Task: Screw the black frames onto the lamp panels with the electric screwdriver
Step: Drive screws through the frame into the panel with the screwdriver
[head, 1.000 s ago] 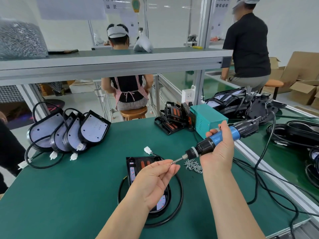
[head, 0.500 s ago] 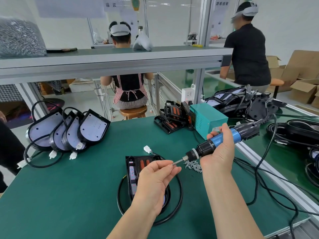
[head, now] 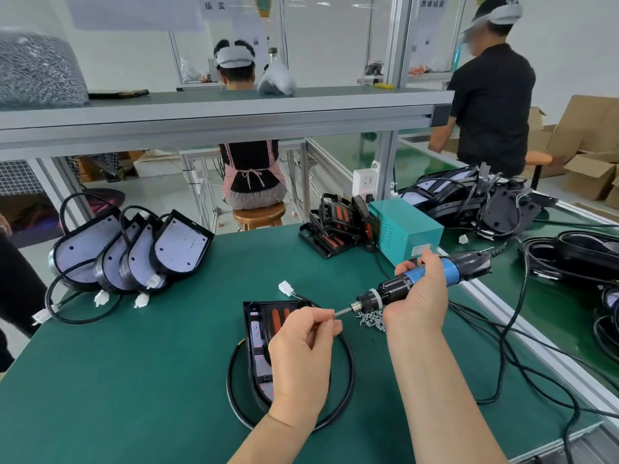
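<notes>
Right hand [head: 418, 296] is wrapped round the blue-and-black electric screwdriver [head: 432, 277], held nearly level above the bench. Left hand [head: 301, 349] pinches thumb and forefinger at the end of the bit [head: 342, 312]. It's loading a screw, I'd say, though that's too small to make out. Loose screws [head: 371, 321] lie just beside. Under the left hand the lamp panel [head: 258, 360] lies flat in its black frame [head: 249, 316] on the green mat [head: 134, 363]. Next up: tip the driver upright and meet a frame hole squarely.

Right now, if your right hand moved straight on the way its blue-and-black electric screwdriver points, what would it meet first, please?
The fingertips of the left hand, pinching the screwdriver's bit tip; anything between them is too small to tell.
</notes>
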